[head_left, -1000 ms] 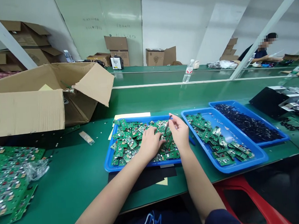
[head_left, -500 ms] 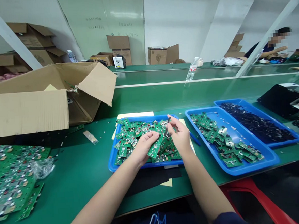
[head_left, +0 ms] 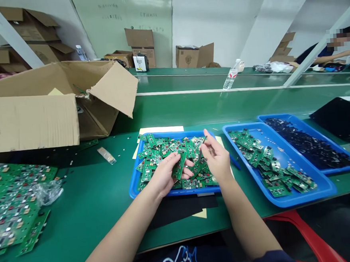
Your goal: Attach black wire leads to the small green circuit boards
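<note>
A blue tray (head_left: 135, 181) full of small green circuit boards lies in front of me on the green bench. My left hand (head_left: 163, 175) hovers over it, fingers curled round one green circuit board (head_left: 179, 166) held upright. Close to its right, my right hand (head_left: 216, 158) is closed on a thin dark tool (head_left: 200, 151) whose tip points at that board.
Right of it a second blue tray (head_left: 290, 198) holds more boards, and a third (head_left: 339, 169) holds small black parts. An open cardboard box (head_left: 42, 112) stands at the left, with uncut board panels (head_left: 9, 206) below it. A water bottle (head_left: 230, 76) stands behind; a person works at the far right.
My left hand has picked one board out of the pile and raised it, turning it upright. My right hand with the tool has moved in beside it.
</note>
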The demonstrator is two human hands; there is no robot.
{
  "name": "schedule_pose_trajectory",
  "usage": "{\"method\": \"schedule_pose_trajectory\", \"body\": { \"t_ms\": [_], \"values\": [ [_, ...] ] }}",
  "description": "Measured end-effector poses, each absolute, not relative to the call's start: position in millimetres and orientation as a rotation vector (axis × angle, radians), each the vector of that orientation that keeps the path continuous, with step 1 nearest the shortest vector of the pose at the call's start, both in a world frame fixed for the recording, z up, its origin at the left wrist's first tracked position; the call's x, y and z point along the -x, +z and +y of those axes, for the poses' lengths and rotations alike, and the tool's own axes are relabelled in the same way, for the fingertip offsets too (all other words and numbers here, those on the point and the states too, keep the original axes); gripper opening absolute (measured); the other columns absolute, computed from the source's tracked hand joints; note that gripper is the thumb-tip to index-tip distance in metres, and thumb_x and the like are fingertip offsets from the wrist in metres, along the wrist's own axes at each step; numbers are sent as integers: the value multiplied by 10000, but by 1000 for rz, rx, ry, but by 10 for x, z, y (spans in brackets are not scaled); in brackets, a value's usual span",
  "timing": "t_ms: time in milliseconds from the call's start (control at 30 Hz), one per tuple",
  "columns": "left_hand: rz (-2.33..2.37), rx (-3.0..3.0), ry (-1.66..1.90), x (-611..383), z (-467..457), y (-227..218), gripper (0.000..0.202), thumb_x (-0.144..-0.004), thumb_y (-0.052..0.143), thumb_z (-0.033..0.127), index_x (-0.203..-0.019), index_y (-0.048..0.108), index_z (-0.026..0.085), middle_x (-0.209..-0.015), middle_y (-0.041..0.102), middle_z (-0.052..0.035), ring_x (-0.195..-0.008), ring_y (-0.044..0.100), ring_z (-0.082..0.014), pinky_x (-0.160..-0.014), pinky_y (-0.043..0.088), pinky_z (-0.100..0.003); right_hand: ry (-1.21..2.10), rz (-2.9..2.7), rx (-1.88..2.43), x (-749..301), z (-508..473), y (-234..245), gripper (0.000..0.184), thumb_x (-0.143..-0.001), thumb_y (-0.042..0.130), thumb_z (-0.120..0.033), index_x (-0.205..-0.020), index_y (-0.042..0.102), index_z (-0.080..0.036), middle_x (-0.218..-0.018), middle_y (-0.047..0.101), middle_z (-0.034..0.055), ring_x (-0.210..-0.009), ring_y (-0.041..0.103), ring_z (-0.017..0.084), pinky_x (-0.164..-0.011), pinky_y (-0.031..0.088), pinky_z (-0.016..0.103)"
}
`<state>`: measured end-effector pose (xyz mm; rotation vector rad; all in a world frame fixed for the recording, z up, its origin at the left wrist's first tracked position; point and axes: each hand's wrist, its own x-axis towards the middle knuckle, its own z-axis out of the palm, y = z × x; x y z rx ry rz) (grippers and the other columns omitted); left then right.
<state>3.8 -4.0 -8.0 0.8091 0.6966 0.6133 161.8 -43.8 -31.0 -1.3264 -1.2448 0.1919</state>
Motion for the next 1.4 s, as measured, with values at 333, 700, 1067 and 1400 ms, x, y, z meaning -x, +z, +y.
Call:
{"method": "schedule_pose_trajectory", "body": {
  "t_ms": [333, 700, 1067, 1400],
  "values": [
    [748, -1315, 634, -5, -41, -138, 229, -853, 471, 284, -670, 491, 148, -555, 577, 21, -416, 559, -78, -449, 456, -180, 183, -1729, 1131, -1516, -504, -296, 591, -882, 436, -142, -1437, 262, -248, -687, 579, -15, -611, 543, 145, -650, 509, 308],
    [715, -1343, 590, -39, -64, -153, 217, -842, 462, 264, -662, 505, 151, -525, 582, 8, -466, 602, -108, -456, 491, -194, 151, -1890, 1155, -1515, -512, -306, 617, -858, 437, -112, -1438, 264, -232, -671, 573, -11, -629, 564, 154, -660, 506, 316],
    [670, -1315, 632, -59, -100, -141, 197, -832, 474, 285, -677, 478, 162, -509, 542, 34, -450, 577, -97, -458, 479, -190, 79, -1894, 1185, -1502, -512, -275, 616, -831, 433, -107, -1419, 313, -249, -652, 546, -24, -604, 540, 144, -640, 495, 293],
    [696, -1379, 663, -74, -120, -187, 253, -859, 454, 346, -670, 464, 179, -491, 542, 39, -438, 561, -111, -471, 466, -219, -34, -1911, 1242, -1463, -507, -279, 581, -813, 411, -97, -1377, 403, -236, -641, 557, -5, -592, 515, 164, -639, 501, 317]
  ]
}}
